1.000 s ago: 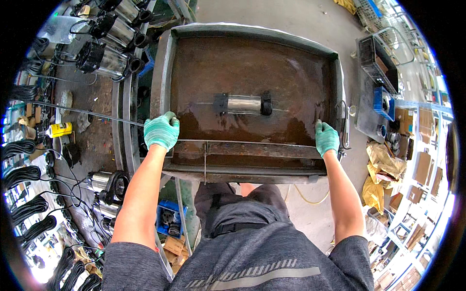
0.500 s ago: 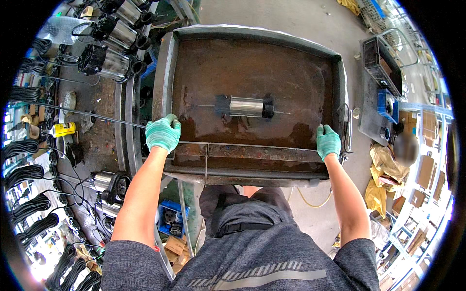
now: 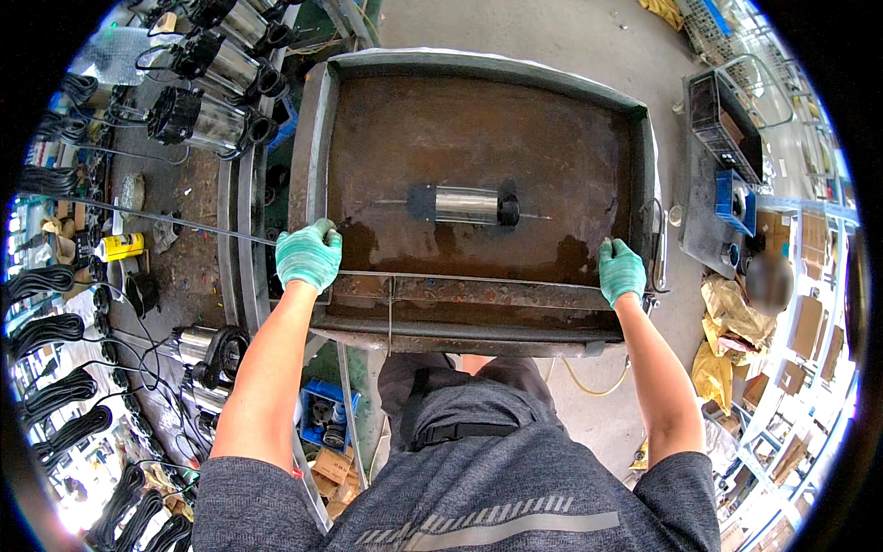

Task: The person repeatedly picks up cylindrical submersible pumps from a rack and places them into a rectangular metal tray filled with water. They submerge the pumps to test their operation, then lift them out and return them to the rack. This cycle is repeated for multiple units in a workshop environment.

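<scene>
A large rectangular metal tank [image 3: 315,147] with a rust-brown inside lies before me. In its middle rests a shiny cylindrical motor body [image 3: 466,204] with dark ends and a thin shaft out of each side; it seems to lie under water. A flat crossbar [image 3: 487,293] spans the near part of the tank. In a green glove, my left hand [image 3: 309,256] is closed over the left rim by one end of the crossbar. My right hand [image 3: 623,273], gloved alike, closes over the right rim by the other end. Both palms and the exact grip are hidden.
Several steel pumps [image 3: 210,121] with black ends stand on the bench at left, with coiled black cables [image 3: 44,336] and a yellow can [image 3: 120,247]. A blue bin [image 3: 328,412] sits low at left. Right of the tank are a black crate [image 3: 722,124] and a blue box [image 3: 735,201].
Both hands keep their places on the rim. The dark patches and reflections around the motor body have shifted slightly, and its outline is a little clearer.
</scene>
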Motion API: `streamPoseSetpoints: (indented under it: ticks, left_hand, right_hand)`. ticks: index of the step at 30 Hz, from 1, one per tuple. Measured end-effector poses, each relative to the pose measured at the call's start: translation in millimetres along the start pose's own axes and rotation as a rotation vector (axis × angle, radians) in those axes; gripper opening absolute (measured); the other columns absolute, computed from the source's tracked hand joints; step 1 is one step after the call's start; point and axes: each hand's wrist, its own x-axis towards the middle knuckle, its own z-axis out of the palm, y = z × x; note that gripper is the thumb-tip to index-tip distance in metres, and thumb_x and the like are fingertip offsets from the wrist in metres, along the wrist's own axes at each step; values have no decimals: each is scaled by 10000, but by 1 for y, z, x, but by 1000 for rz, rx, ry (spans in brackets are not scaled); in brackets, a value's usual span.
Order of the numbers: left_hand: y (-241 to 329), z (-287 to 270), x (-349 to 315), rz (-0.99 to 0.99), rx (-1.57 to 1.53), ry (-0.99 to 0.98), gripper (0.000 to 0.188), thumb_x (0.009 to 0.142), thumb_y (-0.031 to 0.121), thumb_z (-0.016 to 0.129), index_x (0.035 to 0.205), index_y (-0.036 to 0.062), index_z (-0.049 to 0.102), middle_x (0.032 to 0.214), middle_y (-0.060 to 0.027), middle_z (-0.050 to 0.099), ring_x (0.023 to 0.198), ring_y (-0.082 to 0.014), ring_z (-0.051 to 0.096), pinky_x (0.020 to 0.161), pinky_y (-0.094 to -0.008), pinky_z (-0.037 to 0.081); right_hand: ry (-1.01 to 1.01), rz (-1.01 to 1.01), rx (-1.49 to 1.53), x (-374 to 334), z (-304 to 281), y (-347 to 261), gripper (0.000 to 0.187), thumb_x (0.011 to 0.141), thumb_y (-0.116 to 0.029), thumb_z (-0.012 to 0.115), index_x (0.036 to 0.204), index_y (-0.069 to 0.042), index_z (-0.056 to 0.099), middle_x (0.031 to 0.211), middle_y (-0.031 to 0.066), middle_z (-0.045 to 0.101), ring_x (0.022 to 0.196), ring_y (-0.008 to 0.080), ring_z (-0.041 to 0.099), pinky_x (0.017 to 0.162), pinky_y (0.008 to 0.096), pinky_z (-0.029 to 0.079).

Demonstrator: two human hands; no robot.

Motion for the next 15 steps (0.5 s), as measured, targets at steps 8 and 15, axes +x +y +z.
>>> streamPoseSetpoints:
  ticks: [8,15]
  left_hand:
    - [-2,3,0,8,-8,22,251,956,309,572,1055,175,760,892,-138,761,851,-358,714,935,-482,471]
    - [-2,5,0,21,-11,50,245,961,304,570,1047,172,759,882,-136,760,836,-357,707,919,-476,472]
  right_hand:
    - [62,-38,24,1,7,5,424,1028,-472,487,1002,-103,694,1000,237,712,982,487,655,837,566,521]
    - [18,-16,19,-1,0,-1,430,1029,-452,509,1053,-69,702,1032,254,694,997,494,633,826,555,515]
